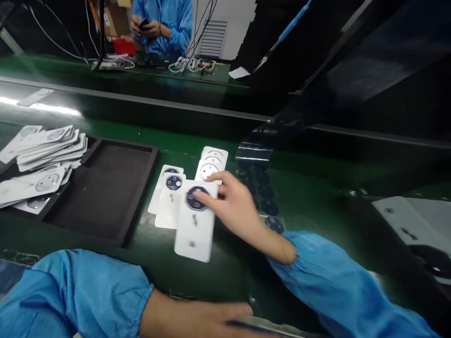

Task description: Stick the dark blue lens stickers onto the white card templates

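My right hand (239, 206) pinches a white phone back cover (193, 237), with the thumb on its dark octagonal camera patch near the top. Two more white covers with dark patches (169, 206) lie overlapped just left of it. Behind my right fingers is a fanned stack of white covers (211, 157), whose camera areas are white. Low in the view, my left hand (200, 319) is stretched out above the bench edge, slightly blurred and holding nothing visible. A clear strip of dark octagonal stickers (269, 206) runs back from beside my right wrist.
A black tray (105, 188) stands at left, with heaped white covers (49, 150) over its left side. Another black tray with covers (405, 225) is at the right edge. Across the bench, a person in a blue smock (162, 28) holds a dark object near cables.
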Demonstrator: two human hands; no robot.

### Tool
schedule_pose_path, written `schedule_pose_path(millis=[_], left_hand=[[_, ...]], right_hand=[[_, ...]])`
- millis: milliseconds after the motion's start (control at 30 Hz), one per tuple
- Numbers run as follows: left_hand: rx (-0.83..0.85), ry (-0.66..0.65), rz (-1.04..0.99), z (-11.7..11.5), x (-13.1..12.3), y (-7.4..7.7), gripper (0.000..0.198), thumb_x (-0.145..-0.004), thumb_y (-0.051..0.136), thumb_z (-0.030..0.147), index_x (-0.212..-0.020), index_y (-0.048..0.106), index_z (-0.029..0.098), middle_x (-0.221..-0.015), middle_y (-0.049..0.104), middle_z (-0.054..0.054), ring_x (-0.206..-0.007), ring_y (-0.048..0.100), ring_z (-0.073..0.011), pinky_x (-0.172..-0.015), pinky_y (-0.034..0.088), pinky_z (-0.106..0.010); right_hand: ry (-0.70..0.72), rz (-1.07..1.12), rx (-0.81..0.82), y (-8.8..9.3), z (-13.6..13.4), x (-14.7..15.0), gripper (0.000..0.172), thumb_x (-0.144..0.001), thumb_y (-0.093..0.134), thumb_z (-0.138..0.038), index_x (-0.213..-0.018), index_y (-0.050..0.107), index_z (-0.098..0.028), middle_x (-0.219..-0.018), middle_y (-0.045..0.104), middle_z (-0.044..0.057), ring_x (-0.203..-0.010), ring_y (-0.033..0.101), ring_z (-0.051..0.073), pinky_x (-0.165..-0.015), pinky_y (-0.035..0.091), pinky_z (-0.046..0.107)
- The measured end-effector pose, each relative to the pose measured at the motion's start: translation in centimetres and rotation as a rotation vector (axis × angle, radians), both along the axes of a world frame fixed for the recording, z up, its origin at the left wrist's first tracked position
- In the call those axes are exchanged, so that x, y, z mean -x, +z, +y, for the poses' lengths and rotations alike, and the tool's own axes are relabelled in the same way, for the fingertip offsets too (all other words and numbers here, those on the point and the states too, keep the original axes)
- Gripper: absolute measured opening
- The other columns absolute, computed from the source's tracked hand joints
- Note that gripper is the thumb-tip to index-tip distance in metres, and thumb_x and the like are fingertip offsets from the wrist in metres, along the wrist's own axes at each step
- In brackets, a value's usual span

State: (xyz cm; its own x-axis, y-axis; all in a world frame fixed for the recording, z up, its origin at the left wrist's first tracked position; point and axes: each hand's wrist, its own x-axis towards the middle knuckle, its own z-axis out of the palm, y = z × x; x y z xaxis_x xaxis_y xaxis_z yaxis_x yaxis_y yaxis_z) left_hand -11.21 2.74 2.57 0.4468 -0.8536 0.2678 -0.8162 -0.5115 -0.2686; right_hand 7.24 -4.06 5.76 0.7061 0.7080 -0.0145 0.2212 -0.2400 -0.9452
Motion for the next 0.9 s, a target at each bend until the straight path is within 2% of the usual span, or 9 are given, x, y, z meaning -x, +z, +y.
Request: schedule_pose_path(millis=[100,200,333,433,533,600,700,767,900], left_hand=[[0.041,0.179,0.159,-0.4,-1.2,0.4,0.059,-0.106,0.028,0.05,-0.154,0.039,0.018,-0.159,0.041,-0.009,-0.146,0.039,-0.0275,-0.113,0.041,-0.044],[0.04,0.237,0.239,-1.2,-1.7,-0.9,0.071,-0.105,0.02,0.059,-0.15,0.043,0.009,-0.153,0.046,-0.015,-0.14,0.044,-0.0342,-0.108,0.042,-0.051],[0.088,0.146,0.198,-1.9,-1.6,-3.1,0.065,-0.101,0.038,0.062,-0.142,0.052,0.014,-0.144,0.053,-0.015,-0.131,0.049,-0.04,-0.104,0.041,-0.058],[0.227,0.13,0.208,-2.0,-1.6,-3.3,0.054,-0.099,0.048,0.059,-0.135,0.057,0.02,-0.125,0.063,-0.013,-0.12,0.057,-0.0359,-0.105,0.041,-0.059],[0.318,0.252,0.32,-1.9,-1.7,-2.7,0.054,-0.099,0.05,0.056,-0.144,0.05,0.027,-0.134,0.059,-0.015,-0.13,0.05,-0.0369,-0.106,0.04,-0.061],[0.294,0.317,0.405,-1.9,-1.8,-2.4,0.061,-0.099,0.049,0.056,-0.151,0.041,0.025,-0.15,0.045,-0.019,-0.141,0.039,-0.0397,-0.108,0.04,-0.061],[0.225,0.325,0.5,-2.2,-1.9,-2.6,0.066,-0.101,0.042,0.057,-0.155,0.035,0.019,-0.16,0.032,-0.021,-0.147,0.03,-0.0395,-0.111,0.036,-0.062],[0.209,0.324,0.539,-2.4,-1.8,-3.0,0.063,-0.103,0.038,0.056,-0.155,0.034,0.021,-0.161,0.031,-0.019,-0.148,0.03,-0.039,-0.113,0.033,-0.064],[0.231,0.354,0.582,-2.7,-1.9,-3.3,0.062,-0.102,0.04,0.057,-0.155,0.035,0.025,-0.16,0.033,-0.019,-0.148,0.03,-0.0389,-0.113,0.031,-0.065]], right_hand=[[0.101,-0.66,0.058,-1.4,5.0,0.0,0.031,-0.092,0.073,-0.038,-0.113,0.061,-0.018,-0.114,0.07,0.015,-0.109,0.065,0.033,-0.09,0.055,0.048],[0.158,-1.093,0.162,-2.6,6.1,-1.4,0.042,-0.093,0.07,-0.038,-0.124,0.064,-0.011,-0.142,0.053,0.025,-0.134,0.045,0.041,-0.107,0.042,0.056],[0.101,-0.98,0.082,-2.9,-1.0,-5.2,0.034,-0.102,0.052,-0.034,-0.126,0.066,-0.014,-0.105,0.074,0.013,-0.104,0.068,0.027,-0.106,0.045,0.047],[-0.127,-0.609,0.101,-3.1,-9.1,-7.2,0.027,-0.1,0.057,-0.038,-0.108,0.074,-0.018,-0.054,0.063,-0.002,-0.058,0.066,0.018,-0.072,0.055,0.032],[-0.176,-0.408,0.07,-3.9,-14.5,-7.0,0.028,-0.098,0.061,-0.042,-0.1,0.074,-0.018,-0.066,0.071,0.001,-0.056,0.067,0.017,-0.062,0.056,0.029],[0.016,-0.471,0.077,-4.5,-15.8,-6.0,0.027,-0.097,0.064,-0.042,-0.107,0.074,-0.019,-0.103,0.077,0.01,-0.095,0.074,0.023,-0.087,0.059,0.037],[0.334,-0.689,0.214,-4.9,-15.7,-4.4,0.046,-0.093,0.071,-0.045,-0.133,0.064,-0.022,-0.141,0.061,0.013,-0.139,0.049,0.031,-0.115,0.04,0.056],[0.38,-0.82,0.293,-5.0,-15.3,-3.8,0.058,-0.09,0.074,-0.047,-0.139,0.058,-0.02,-0.139,0.062,0.014,-0.136,0.051,0.033,-0.117,0.034,0.061],[0.36,-0.988,0.255,-5.0,-15.1,-3.4,0.036,-0.095,0.067,-0.045,-0.116,0.067,-0.016,-0.1,0.076,0.009,-0.099,0.07,0.026,-0.109,0.045,0.058]])
